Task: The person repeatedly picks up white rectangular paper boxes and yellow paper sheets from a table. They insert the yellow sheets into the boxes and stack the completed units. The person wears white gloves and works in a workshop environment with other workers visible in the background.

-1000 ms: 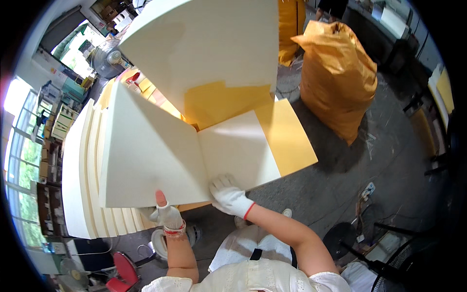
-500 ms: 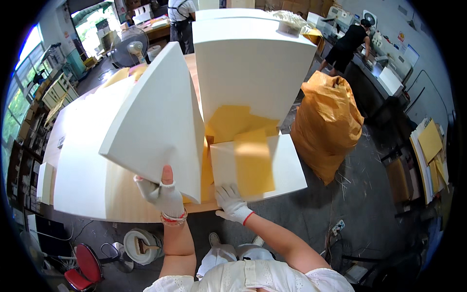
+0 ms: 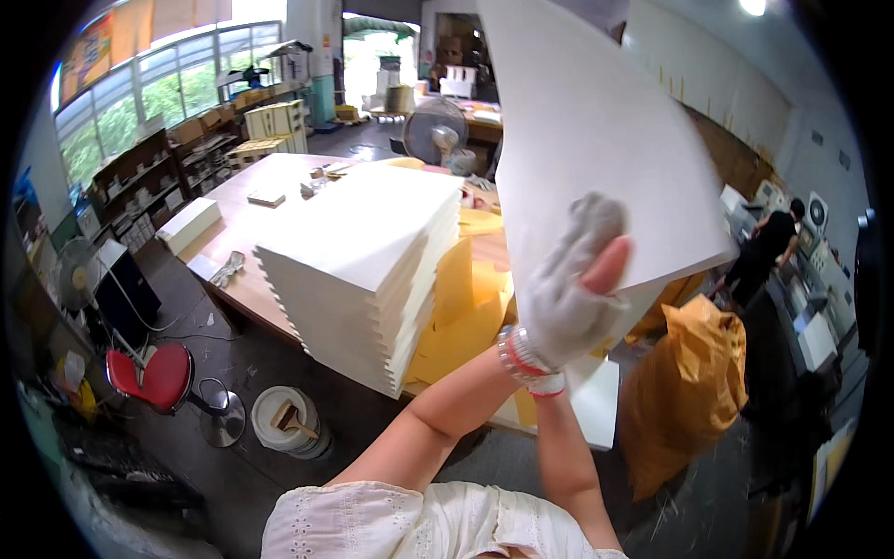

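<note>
My left hand (image 3: 577,279), in a white glove with reddish bare thumb showing, is raised in front of a large white sheet or thin block (image 3: 605,140). Its fingers point up, loosely together, the thumb apart, seemingly laid against the white face. My right hand is mostly hidden behind the left one; only its red-edged glove cuff (image 3: 549,384) shows, so its fingers cannot be read. Left of my arms stands a tall stack of white sheets (image 3: 345,298) with stepped edges. Yellow sheets (image 3: 456,326) lie beside it. A lower white block (image 3: 596,401) sits near my right forearm.
The wooden table (image 3: 233,270) carries a small white block (image 3: 191,224) at its left. On the floor are a bucket with a brush (image 3: 289,424), a red chair (image 3: 163,373) and a bulging orange sack (image 3: 689,391). A person (image 3: 771,242) works at machines far right.
My view has swung left and up. My left hand has left the tilted block's lower edge and risen to the right, across my right wrist. A large white sheet or block now stands higher.
</note>
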`<state>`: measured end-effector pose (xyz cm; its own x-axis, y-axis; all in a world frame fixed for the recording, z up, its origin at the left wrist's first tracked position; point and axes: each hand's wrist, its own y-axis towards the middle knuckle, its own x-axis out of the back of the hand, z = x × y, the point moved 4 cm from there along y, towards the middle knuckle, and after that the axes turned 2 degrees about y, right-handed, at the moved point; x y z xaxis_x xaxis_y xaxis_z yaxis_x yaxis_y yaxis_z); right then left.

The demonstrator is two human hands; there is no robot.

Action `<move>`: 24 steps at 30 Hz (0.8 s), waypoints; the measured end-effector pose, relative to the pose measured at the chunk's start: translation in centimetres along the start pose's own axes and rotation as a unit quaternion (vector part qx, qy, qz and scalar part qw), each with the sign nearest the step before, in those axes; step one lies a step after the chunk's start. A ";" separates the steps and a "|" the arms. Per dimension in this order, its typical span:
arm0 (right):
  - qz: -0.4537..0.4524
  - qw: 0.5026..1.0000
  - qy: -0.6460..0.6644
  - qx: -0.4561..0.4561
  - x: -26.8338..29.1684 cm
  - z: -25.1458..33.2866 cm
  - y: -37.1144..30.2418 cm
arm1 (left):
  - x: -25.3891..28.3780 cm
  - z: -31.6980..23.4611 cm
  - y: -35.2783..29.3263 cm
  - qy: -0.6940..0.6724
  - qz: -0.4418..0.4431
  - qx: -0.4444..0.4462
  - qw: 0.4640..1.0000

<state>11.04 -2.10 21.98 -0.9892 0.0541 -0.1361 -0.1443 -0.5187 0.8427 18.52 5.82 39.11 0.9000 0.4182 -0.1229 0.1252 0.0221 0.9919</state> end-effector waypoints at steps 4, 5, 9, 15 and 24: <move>0.157 0.462 0.815 -0.312 -2.0 -3.4 1.6 | -2.2 -1.1 5.9 0.087 0.037 -0.073 0.993; 0.201 0.717 0.600 -0.292 -1.8 -5.4 2.4 | -3.2 -0.8 7.6 0.142 0.015 -0.093 0.985; 0.186 0.846 0.464 -0.186 -7.7 -2.5 8.0 | -2.8 3.0 11.4 0.147 0.129 -0.046 0.980; 0.095 0.811 0.410 -0.405 -19.2 0.9 10.6 | 14.1 18.6 9.9 0.011 0.146 0.075 0.986; 0.362 0.861 -0.183 -0.308 -20.7 0.1 10.2 | 42.6 28.4 -2.4 0.238 0.288 0.438 0.818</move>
<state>30.03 -8.38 33.45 -0.7726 -0.2671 0.5760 0.4423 -0.8773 0.1865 68.46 -2.21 30.57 0.6761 0.4416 0.5897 0.1772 -0.8744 0.4517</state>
